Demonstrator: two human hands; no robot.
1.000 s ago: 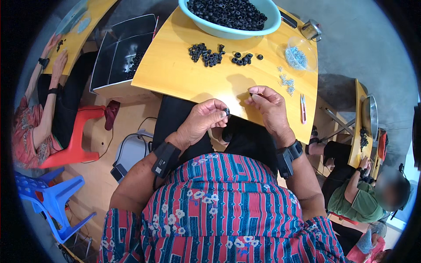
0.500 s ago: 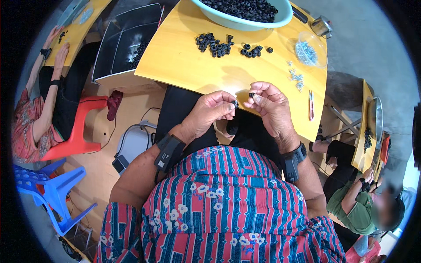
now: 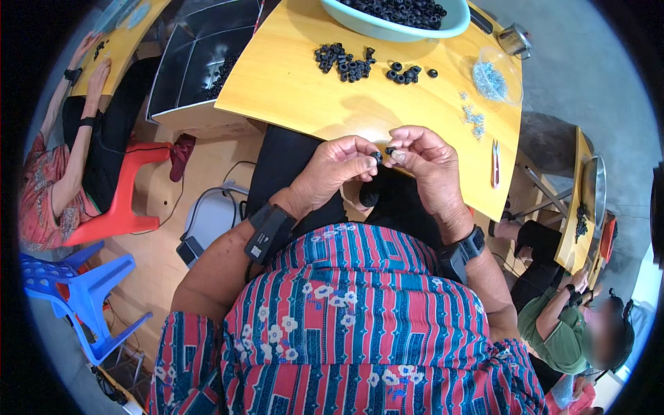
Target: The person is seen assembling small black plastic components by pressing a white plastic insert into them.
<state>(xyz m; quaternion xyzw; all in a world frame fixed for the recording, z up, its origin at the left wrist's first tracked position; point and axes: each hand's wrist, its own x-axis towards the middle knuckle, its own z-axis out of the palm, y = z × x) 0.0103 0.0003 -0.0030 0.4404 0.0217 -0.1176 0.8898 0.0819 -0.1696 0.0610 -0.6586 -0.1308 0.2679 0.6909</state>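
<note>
Over the near edge of the yellow table (image 3: 297,93), my left hand (image 3: 339,166) pinches a small black round piece (image 3: 377,157) between thumb and forefinger. Close on its right, my right hand (image 3: 430,162) pinches a second, smaller black piece (image 3: 390,151). The two pieces are almost together; whether they touch I cannot tell. Beyond my hands lie a pile of black hollow pieces (image 3: 344,63) and a smaller group of black round pieces (image 3: 403,73). Farther right are tiny shiny silvery bits (image 3: 474,121), too small to name.
A pale green basin (image 3: 387,29) full of black pieces stands at the back. To the right are a clear tub (image 3: 490,79) of silvery bits, a metal cup (image 3: 514,41) and small snips (image 3: 496,164). A dark-lined box (image 3: 181,76) adjoins the table's left; people sit on both sides.
My hands have come closer together, bringing the two black pieces nearly into contact. Both grips stay pinched. The view has shifted slightly, and the things on the table look unmoved.
</note>
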